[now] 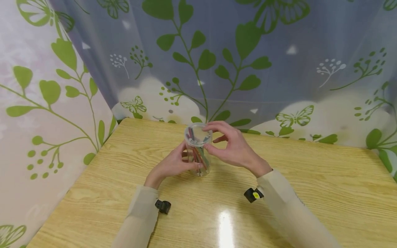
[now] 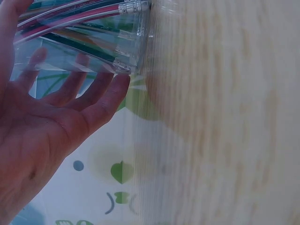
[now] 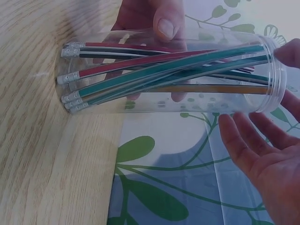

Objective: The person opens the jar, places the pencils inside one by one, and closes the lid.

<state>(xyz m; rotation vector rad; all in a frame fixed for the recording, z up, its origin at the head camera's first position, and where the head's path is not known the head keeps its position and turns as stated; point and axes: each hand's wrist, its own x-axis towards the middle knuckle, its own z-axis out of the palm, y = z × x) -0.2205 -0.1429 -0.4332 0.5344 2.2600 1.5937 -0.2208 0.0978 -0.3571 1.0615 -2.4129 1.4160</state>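
A clear plastic jar [image 1: 203, 168] stands upright on the table, with several pencils [image 3: 154, 72] in red, green and orange leaning inside, eraser ends down. My left hand [image 1: 172, 163] grips the jar's side, its thumb across the front and its other fingers behind. On top sits a clear round lid [image 1: 198, 144]. The thumb and index finger of my right hand [image 1: 234, 146] hold the lid's rim at its right side. In the right wrist view, the other right-hand fingers [image 3: 234, 136] spread close to the jar's upper end.
The wood-grain table [image 1: 310, 179] extends to both sides. Behind it hangs a blue cloth [image 1: 217, 93] printed with green leaves, and a pale patterned cloth [image 1: 56, 120] runs along the left. A dark wrist device [image 1: 163, 206] sits at each cuff.
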